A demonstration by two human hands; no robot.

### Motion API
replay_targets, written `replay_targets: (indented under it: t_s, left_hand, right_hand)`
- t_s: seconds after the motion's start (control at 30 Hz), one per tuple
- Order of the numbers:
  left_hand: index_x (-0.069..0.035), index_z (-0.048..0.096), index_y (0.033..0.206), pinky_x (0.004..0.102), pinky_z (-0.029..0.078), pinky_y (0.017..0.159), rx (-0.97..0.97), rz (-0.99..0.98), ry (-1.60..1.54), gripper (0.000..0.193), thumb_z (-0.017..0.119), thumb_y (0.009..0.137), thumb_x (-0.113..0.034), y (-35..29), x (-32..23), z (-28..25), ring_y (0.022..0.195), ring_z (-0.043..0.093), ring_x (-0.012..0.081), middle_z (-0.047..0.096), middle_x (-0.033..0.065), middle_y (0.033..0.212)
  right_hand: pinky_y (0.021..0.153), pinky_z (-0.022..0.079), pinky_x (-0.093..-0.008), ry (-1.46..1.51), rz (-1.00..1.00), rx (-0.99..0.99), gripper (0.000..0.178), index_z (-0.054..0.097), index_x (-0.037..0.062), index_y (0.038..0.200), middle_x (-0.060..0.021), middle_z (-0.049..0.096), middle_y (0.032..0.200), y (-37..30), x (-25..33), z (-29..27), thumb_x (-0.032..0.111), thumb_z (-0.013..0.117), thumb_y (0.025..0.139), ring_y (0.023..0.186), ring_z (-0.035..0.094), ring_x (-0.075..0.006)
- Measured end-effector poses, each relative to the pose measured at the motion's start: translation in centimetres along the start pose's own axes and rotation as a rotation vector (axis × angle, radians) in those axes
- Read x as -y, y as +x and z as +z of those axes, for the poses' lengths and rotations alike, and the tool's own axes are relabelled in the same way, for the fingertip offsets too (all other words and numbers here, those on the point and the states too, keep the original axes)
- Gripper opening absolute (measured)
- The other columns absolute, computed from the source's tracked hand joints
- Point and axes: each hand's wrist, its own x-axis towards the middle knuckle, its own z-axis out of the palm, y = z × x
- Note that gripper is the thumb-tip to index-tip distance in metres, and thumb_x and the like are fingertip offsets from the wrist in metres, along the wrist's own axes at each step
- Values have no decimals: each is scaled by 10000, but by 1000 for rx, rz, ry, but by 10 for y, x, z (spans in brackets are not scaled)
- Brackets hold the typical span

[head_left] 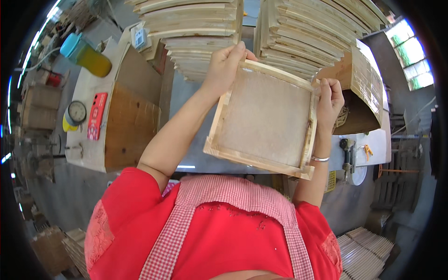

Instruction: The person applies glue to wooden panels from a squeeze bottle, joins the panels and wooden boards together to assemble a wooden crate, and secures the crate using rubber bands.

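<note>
Wooden frame in the middle of the picture, slightly right of centre, raised above the grey-blue desk and tilted, with a pale, cloudy panel filling it. Left hand closed on its upper left corner, fingers wrapped over the top bar. Right hand grasping the upper right corner, fingers curled; silver bracelet on that wrist.

Two tall stacks at the top of the picture, one left of centre, one right, made of similar wooden pieces. Cardboard box at upper right, open side facing down-left. Orange-handled tool below it, near the right edge.

Upper left: pale side table carrying a bottle with turquoise lid and yellow-brown liquid, a round dial, and a red phone just beside the dial. Checked apron over red clothing, lower centre.
</note>
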Motion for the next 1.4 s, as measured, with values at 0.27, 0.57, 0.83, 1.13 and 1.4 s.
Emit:
replay_targets:
  t_s: [0.27,0.57,0.83,1.13,1.4]
  left_hand:
    - [16,701,841,283,482,707,-127,135,52,510,425,1030,-368,-18,5,1,739,605,107,680,59,784]
    - [14,720,870,298,485,763,-116,85,174,501,427,1018,-364,-23,-9,6,774,618,128,697,66,805]
    - [15,717,875,303,492,769,-80,111,95,496,417,1023,-351,-30,2,-4,782,627,129,698,71,828]
    - [12,702,845,297,493,732,-281,55,126,498,407,1033,-342,-55,-34,1,734,612,127,696,79,830]
    - [9,701,828,294,471,698,-656,17,94,460,434,1035,-302,-86,-21,31,719,587,113,665,47,757]
  right_hand:
    - [553,290,-175,-6,6,52,191,572,37,777,91,501,714,-2,5,3,105,617,950,641,376,9]
    - [561,320,-182,-53,-53,-1,206,584,28,764,72,513,704,-5,1,-5,118,638,942,644,408,-2]
    - [548,321,-188,-65,-11,-40,216,630,-6,780,67,519,700,-25,12,1,143,650,934,622,403,-2]
    - [525,325,-192,-87,3,-5,224,665,-27,778,69,534,667,7,22,19,163,688,896,593,420,-13]
    - [562,380,-215,7,57,475,273,688,-12,867,45,558,688,50,-21,23,246,634,939,632,464,-31]
